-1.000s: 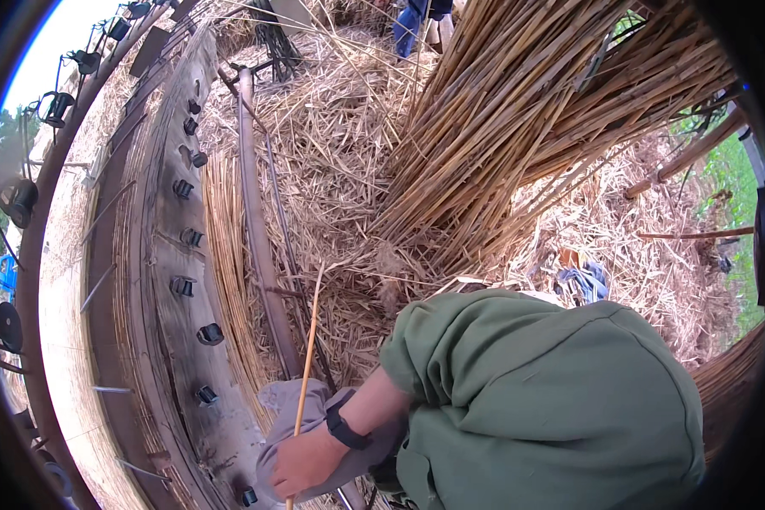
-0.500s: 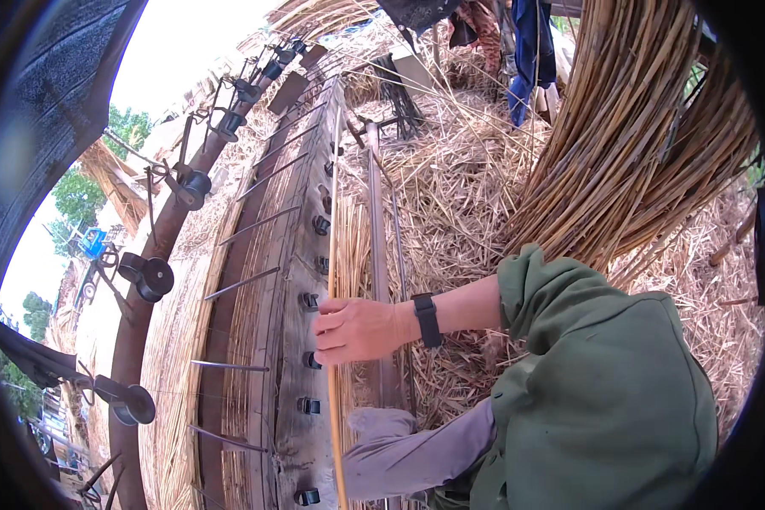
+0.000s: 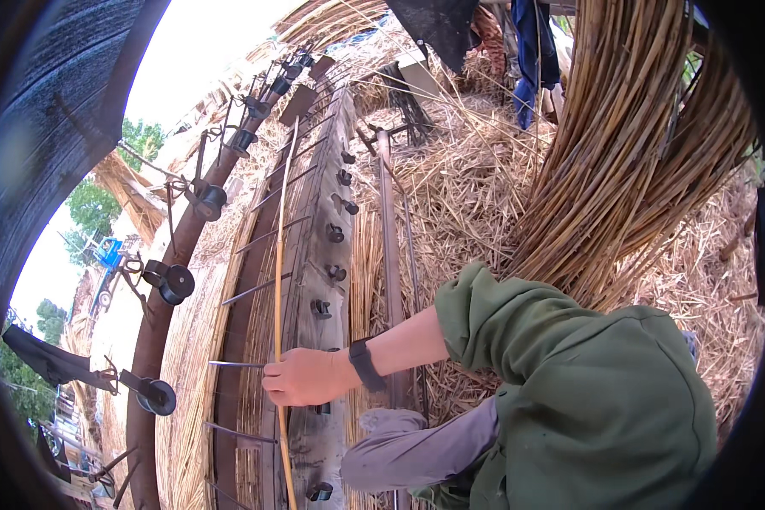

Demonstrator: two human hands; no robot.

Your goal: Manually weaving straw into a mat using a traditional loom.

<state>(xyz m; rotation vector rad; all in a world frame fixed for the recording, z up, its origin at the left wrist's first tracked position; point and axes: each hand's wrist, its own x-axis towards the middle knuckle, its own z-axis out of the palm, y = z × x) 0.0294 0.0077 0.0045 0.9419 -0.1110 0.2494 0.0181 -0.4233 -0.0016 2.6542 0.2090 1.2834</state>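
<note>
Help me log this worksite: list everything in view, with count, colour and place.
stalk: one, tan, left of centre
bundled stalks: many, brown, upper right
straw: uncountable, pale, centre
board: one, grey, centre
fittings: several, black, on board
metal rods: several, grey, beside board
laid stalks: many, yellow, left
beam: one, brown, left
spools: several, black, along beam
rail: one, brown, centre
sheet: one, dark, upper left
trees: several, green, far left
cloth: one, blue, top
wristband: one, black, wrist
shirt: one, green, lower right
trouser leg: one, grey, lower centre
right hand: one, bare, gripping stalk
</note>
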